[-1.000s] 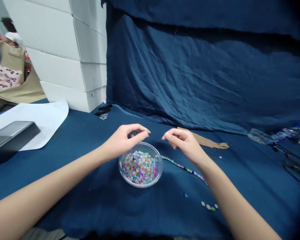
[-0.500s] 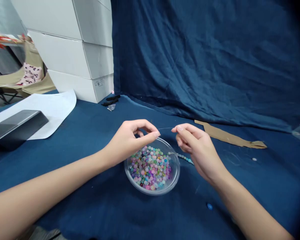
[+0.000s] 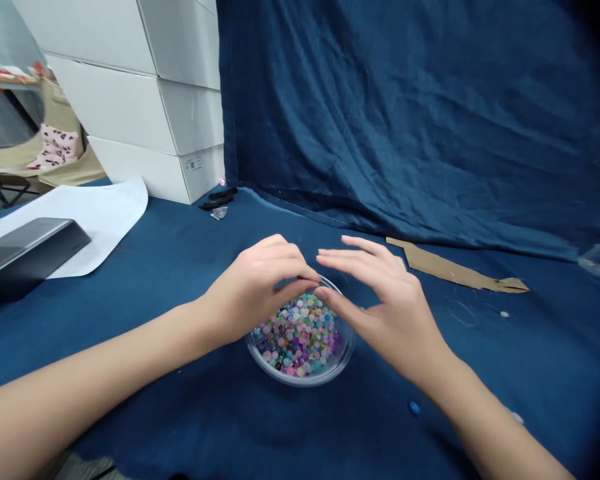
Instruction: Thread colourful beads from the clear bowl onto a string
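Observation:
A clear round bowl (image 3: pixel 347 357) filled with many small coloured beads (image 3: pixel 295 337) sits on the blue cloth. Over its far left rim, my left hand (image 3: pixel 260 283) is closed in a pinch; the thin clear thread seen there half a second ago is too fine to make out now. My right hand (image 3: pixel 385 290) hovers over the right side of the bowl, its fingers stretched out and apart. The right thumb tip lies close beside the left fingertips; whether they touch, I cannot tell. The beaded strand seen earlier is hidden behind my right hand.
White boxes (image 3: pixel 125 107) are stacked at the back left, near a dark device (image 3: pixel 30 247) on white paper (image 3: pixel 115 213). A torn brown cardboard strip (image 3: pixel 450 270) lies at the back right. A blue bead (image 3: pixel 414 407) and a white bead (image 3: pixel 504 314) lie loose on the cloth.
My right hand has opened from its pinch on the thread and moved left to the left fingertips. My left hand has dipped slightly, still pinched. The view has shifted a little.

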Demonstrator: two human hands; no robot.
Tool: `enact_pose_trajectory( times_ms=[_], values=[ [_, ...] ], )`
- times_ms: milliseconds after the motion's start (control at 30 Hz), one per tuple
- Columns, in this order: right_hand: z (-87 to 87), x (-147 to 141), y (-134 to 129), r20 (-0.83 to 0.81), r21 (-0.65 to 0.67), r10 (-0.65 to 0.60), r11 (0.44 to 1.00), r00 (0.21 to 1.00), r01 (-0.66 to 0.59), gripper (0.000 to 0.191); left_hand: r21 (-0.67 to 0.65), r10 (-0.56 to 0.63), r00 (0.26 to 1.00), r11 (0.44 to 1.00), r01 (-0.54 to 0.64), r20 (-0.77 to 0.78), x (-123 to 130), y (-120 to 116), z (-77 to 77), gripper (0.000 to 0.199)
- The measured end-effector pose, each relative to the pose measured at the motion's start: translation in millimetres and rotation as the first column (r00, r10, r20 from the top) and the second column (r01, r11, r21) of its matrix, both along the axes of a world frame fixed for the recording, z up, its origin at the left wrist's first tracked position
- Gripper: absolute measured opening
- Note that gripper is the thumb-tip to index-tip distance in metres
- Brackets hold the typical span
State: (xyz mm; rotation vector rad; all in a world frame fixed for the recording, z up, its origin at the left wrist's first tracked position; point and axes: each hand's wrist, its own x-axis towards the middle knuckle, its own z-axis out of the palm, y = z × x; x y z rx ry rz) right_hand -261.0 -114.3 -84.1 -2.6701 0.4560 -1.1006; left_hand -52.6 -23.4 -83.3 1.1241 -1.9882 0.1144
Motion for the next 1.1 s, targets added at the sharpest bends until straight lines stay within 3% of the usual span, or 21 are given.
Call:
enact_pose_trajectory(
  times_ms=[100, 200, 367, 467, 667, 833, 967, 1100],
  values=[
    [2.8, -0.5, 5.5, -0.017, -0.179, -0.118, 0.977, 0.993, 0.114, 0.023, -0.033, 0.027, 0.998, 0.999, -0.025, 0.059, -0.4, 0.4, -0.9, 0.008],
    [2.8, -1.5, 6.0, -0.042, -0.232, -0.189, 0.957, 0.981, 0.174, 0.014, -0.050, 0.058, 0.993, 0.997, -0.054, 0.098, -1.4, 1.6, -0.8, 0.009],
    [-3.3, -1.7, 3.1, 0.009, -0.096, -0.010, 0.995, 1.000, 0.010, 0.010, -0.091, 0.019, 0.993, 0.996, -0.008, 0.116, -1.8, 2.6, -1.1, 0.007],
    [-3.9, -1.4, 2.5, 0.024, -0.049, -0.023, 0.998, 0.999, 0.024, 0.004, -0.099, 0.042, 0.996, 0.994, -0.034, 0.079, -1.2, 2.7, -0.9, 0.006],
    [-3.4, -1.0, -3.5, -0.010, 0.060, -0.062, 0.996, 0.998, 0.062, 0.008, -0.029, 0.068, 0.998, 0.997, -0.068, 0.003, -2.4, 4.0, 1.2, 0.005],
    [-5.5, -0.6, -3.7, -0.001, 0.033, -0.044, 0.998, 0.999, 0.044, 0.013, -0.023, 0.063, 0.998, 0.998, -0.063, -0.005, -5.2, 2.6, 0.1, 0.004],
    [-4.4, 0.0, 0.0, -0.001, -0.015, -0.024, 1.000, 1.000, 0.024, 0.005, -0.024, 0.059, 0.998, 0.998, -0.059, 0.001, -6.0, 2.2, -0.5, 0.004],
    [-4.0, 0.7, 0.8, -0.008, 0.028, -0.024, 0.999, 1.000, 0.025, 0.003, -0.019, 0.072, 0.997, 0.997, -0.072, -0.028, -6.6, 3.4, 0.7, 0.004]
  ],
)
